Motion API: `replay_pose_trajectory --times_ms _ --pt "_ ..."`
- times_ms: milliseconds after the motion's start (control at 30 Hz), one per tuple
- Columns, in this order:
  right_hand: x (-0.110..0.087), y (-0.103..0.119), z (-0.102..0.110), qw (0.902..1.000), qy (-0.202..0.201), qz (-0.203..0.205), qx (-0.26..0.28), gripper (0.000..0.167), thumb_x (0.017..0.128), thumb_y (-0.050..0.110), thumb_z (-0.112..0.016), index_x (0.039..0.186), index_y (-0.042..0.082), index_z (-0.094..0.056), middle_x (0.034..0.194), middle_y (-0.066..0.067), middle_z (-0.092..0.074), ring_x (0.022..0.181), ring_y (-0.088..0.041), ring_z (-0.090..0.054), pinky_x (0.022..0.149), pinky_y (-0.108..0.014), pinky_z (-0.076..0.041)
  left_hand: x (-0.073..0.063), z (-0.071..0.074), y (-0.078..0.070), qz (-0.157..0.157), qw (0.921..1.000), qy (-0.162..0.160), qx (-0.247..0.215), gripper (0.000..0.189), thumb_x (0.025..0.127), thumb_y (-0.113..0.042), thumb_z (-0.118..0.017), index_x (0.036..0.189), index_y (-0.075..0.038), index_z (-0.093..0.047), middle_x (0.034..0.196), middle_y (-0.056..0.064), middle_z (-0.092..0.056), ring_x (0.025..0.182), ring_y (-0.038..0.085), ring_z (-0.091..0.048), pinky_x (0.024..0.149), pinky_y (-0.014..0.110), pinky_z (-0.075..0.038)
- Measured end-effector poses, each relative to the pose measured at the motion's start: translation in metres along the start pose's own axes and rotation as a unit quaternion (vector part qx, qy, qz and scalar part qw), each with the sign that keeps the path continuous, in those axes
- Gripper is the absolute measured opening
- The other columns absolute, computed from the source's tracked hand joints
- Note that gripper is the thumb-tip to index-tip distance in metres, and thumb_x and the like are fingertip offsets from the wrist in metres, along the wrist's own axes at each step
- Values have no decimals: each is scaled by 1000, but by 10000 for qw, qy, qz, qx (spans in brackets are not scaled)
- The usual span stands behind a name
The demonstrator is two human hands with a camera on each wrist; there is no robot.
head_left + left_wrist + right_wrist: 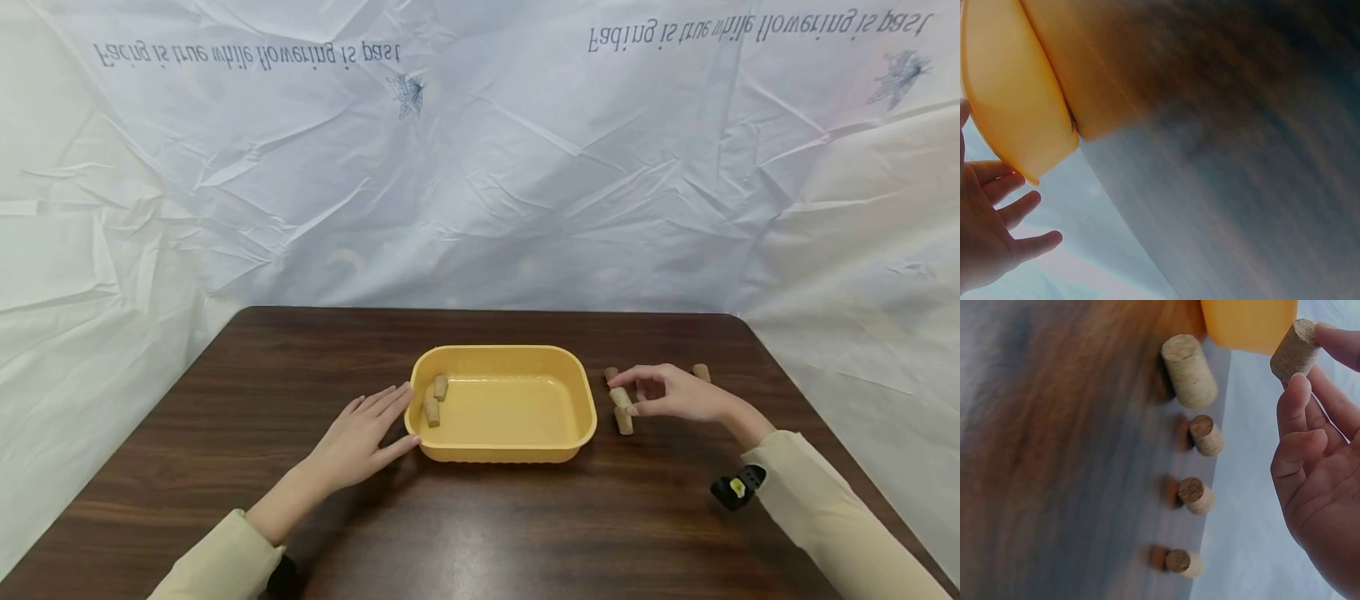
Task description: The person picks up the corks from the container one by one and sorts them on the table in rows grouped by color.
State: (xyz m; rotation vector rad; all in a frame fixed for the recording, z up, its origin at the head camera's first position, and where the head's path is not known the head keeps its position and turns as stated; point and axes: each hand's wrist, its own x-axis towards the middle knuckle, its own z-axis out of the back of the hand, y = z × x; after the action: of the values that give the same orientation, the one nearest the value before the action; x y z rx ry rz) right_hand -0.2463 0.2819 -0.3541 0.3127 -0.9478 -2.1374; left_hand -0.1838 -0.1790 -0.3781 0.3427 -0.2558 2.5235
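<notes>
A yellow plastic basin [498,452] sits on the dark table, with two wine corks [432,412] lying inside near its left end. My left hand [358,442] is at that end, its straight, spread fingers at the rim; in the left wrist view the fingertips meet the basin's wall [1022,94]. To the right of the basin, my right hand [686,395] pinches a light cork [1295,351] between thumb and fingertips, tilted and raised above the table. Two more corks, one nearer [624,422] and one farther [611,376], lie by that hand.
Another cork [701,372] lies behind the right hand. The right wrist view shows several corks in a row on the table [1085,487], the largest-looking cork [1190,372] closest to the basin. A white printed sheet [480,183] hangs behind the table's far edge.
</notes>
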Motion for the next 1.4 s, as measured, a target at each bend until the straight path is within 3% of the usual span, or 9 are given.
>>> replay_pose_trajectory --times_ms 133,267,400,600,867,1033,1167,1267,1400 --pt "-9 -3 -2 9993 -91 -354 -33 37 85 15 -59 120 4 -51 86 -9 -52 72 -14 -46 57 -30 -41 0 0 0 -6 10000 -8 -5 69 86 -55 -43 135 -8 -37 136 7 -36 121 26 -35 93 53 -27" --pt "-18 -6 -5 9969 -204 -760 75 40 85 18 -60 121 3 -50 101 -9 -53 79 -14 -49 61 -30 -43 0 0 0 -1 10000 0 -18 68 86 -55 -43 135 -8 -37 136 7 -36 122 26 -35 94 52 -26" --pt "-26 -10 -8 9957 -309 -859 135 40 86 16 -59 122 2 -49 108 -10 -52 83 -16 -51 63 -30 -44 0 0 0 2 10000 9 -29 69 85 -56 -43 135 -9 -37 136 7 -36 122 25 -34 94 52 -26" --pt "-40 -18 -10 9949 -438 -884 229 38 87 14 -58 121 1 -49 95 -12 -53 70 -13 -49 56 -31 -41 1 0 0 -4 10000 3 -10 69 85 -55 -43 135 -8 -37 136 7 -36 122 25 -34 93 53 -26" --pt "-49 -28 -11 9933 -602 -975 175 37 86 12 -57 121 1 -50 116 -17 -49 71 -13 -47 55 -30 -40 1 1 -1 16 10000 26 -7 68 86 -55 -43 135 -8 -37 136 7 -36 122 25 -35 93 53 -26" --pt "-47 -32 -12 9898 -638 -1273 24 40 84 17 -60 121 3 -50 112 -14 -50 60 -12 -45 51 -30 -39 1 2 -1 21 10000 55 -25 68 86 -55 -43 135 -8 -37 136 7 -36 122 25 -34 93 53 -26" --pt "-45 -34 -12 9882 -606 -1398 -124 41 83 19 -62 120 4 -51 88 -9 -54 53 -10 -42 48 -28 -38 1 1 -1 17 10000 62 -25 68 86 -54 -43 135 -8 -37 136 8 -36 122 25 -34 93 53 -26" --pt "-44 -35 -11 9888 -576 -1370 -94 40 83 17 -62 119 3 -51 77 -7 -51 52 -10 -43 48 -28 -39 1 1 -1 17 10000 63 -31 68 86 -54 -43 135 -8 -37 136 8 -36 122 25 -34 93 53 -26" --pt "-43 -36 -11 9905 -540 -1265 70 40 83 14 -62 118 0 -50 76 -8 -50 52 -11 -43 46 -28 -38 0 1 -2 22 10000 66 -52 68 86 -54 -44 135 -8 -37 136 7 -36 122 25 -34 93 53 -26"
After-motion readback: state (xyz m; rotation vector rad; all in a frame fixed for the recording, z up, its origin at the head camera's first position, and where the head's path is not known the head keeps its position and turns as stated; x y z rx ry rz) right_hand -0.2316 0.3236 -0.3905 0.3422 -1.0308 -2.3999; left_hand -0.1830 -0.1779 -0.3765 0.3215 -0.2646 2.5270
